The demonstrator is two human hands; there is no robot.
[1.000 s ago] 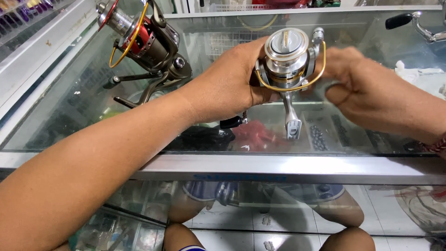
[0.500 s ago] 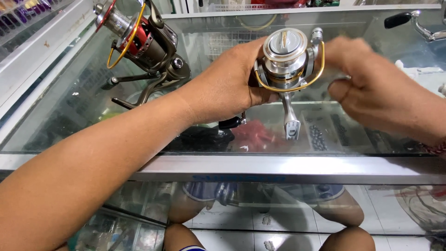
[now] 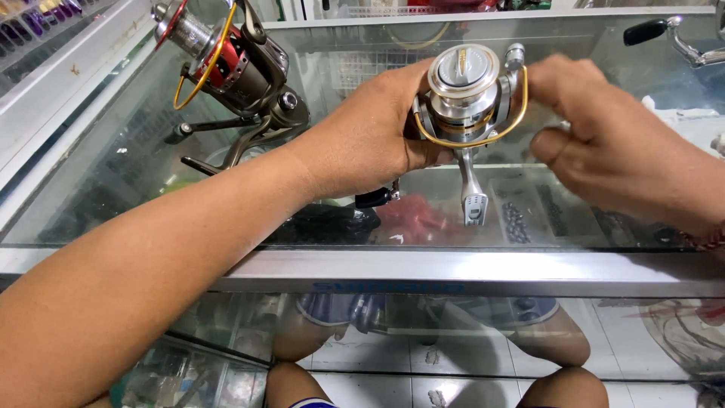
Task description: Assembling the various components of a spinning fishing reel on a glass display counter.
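Observation:
A silver spinning fishing reel (image 3: 468,98) with a gold bail wire is held just above a glass display counter (image 3: 136,166), its spool facing me and its foot pointing down. My left hand (image 3: 370,136) grips the reel's body from the left, with the black crank knob (image 3: 374,198) showing below the palm. My right hand (image 3: 604,128) is at the reel's right side, fingers curled against the bail arm.
A second reel (image 3: 234,72), dark with a red spool and gold bail, lies on the glass at the back left. A black-knobbed handle (image 3: 653,30) sits at the far right. Small tackle lies under the glass. My knees show below the metal counter edge (image 3: 453,272).
Both hands and the silver reel stay nearly still. The reel has tipped slightly, and my right fingers have shifted a little along its right side.

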